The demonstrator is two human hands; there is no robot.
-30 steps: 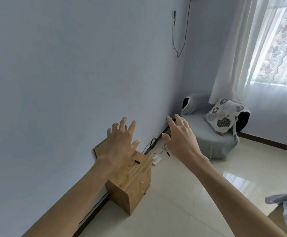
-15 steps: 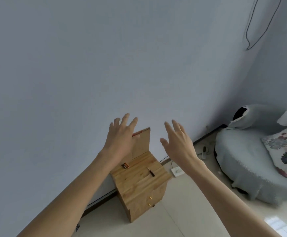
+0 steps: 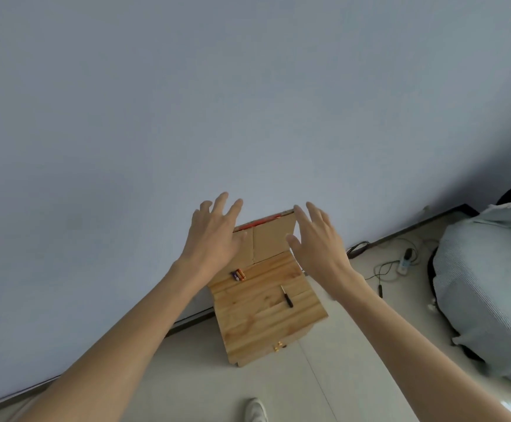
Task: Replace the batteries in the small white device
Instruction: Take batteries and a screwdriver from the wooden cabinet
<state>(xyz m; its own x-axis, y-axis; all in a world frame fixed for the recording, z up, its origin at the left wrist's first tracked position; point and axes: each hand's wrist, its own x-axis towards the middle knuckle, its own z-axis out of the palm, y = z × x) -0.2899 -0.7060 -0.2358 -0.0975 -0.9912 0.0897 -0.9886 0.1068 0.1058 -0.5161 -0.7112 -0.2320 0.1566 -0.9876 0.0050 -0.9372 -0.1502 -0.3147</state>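
A small wooden cabinet (image 3: 263,312) stands against the wall. Two or three small batteries (image 3: 238,275) lie near its back left corner, and a small black-handled screwdriver (image 3: 287,296) lies toward its right side. A cardboard sheet (image 3: 271,240) leans on the wall behind the top. My left hand (image 3: 214,233) hovers above the cabinet's back left, fingers spread and empty. Held out over the back right edge, my right hand (image 3: 319,242) is also spread and empty. No small white device is visible.
A grey cushioned seat (image 3: 489,284) sits on the floor at the right. A white power strip with cables (image 3: 405,264) lies by the wall between seat and cabinet. My white shoe (image 3: 255,409) shows at the bottom. The floor is pale tile.
The view has swung left and down, centring on the cabinet. Both hands stay spread and empty, now nearer the cabinet top. The batteries have come into sight.
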